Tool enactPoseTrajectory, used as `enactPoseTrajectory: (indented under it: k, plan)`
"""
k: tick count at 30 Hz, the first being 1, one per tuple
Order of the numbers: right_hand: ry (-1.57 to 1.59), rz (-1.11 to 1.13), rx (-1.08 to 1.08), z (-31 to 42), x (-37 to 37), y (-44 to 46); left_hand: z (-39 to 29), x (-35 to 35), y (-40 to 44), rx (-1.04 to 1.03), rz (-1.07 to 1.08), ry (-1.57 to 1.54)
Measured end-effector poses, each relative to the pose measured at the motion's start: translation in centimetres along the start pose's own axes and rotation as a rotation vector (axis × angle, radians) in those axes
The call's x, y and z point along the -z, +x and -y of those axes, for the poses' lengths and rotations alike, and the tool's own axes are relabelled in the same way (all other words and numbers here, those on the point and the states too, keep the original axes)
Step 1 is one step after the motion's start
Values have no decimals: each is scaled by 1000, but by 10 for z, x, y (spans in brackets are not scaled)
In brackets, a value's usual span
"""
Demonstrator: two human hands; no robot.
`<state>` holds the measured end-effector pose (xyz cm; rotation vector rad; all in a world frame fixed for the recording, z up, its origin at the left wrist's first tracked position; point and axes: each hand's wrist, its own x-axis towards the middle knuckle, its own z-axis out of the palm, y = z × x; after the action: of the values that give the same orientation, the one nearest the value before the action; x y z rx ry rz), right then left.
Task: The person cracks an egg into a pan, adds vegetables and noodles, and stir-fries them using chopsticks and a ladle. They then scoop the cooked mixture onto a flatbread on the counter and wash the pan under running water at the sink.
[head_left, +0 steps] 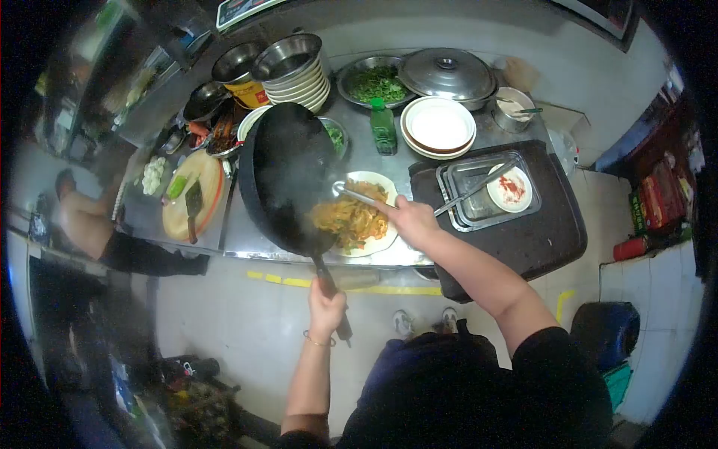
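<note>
My left hand (327, 308) is closed round the handle of a black wok (280, 179), which is tipped steeply to the right over a white plate (387, 241). Cooked food (359, 217) in yellow-orange sauce lies on the plate and reaches the wok's lower rim. Steam hangs in front of the wok. In my right hand (411, 221) is a metal ladle (357, 195), gripped by its handle, with its rounded head at the food by the wok's edge. Whether the ladle touches the food, I cannot tell.
Behind stand stacked bowls (299, 82), a green bottle (383, 129), a lidded pot (447, 73) and stacked plates (440, 123). A metal tray (467, 213) with a small bowl (510, 188) lies right. Left are a cutting board (213, 168), a cleaver (194, 203) and another person (90, 224).
</note>
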<state>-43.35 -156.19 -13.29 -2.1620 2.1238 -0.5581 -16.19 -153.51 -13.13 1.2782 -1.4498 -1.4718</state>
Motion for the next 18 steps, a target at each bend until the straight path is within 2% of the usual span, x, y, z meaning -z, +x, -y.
enactPoseTrajectory:
  k: [4,7,10,13,18]
  plan:
    - [-3,66,-108,-7,8,-27,3,8,6,92,28,59]
    - [45,106,-204,-13,-9,-48,12,9,10,89,18,21]
    - [111,-28,-215,-15,-22,-66,13,12,12,41,16,37]
    - [176,-29,-283,-10,-28,-69,11,13,17,7,-35,47]
    - [133,-28,-47,18,-19,-35,12,17,17,40,29,52]
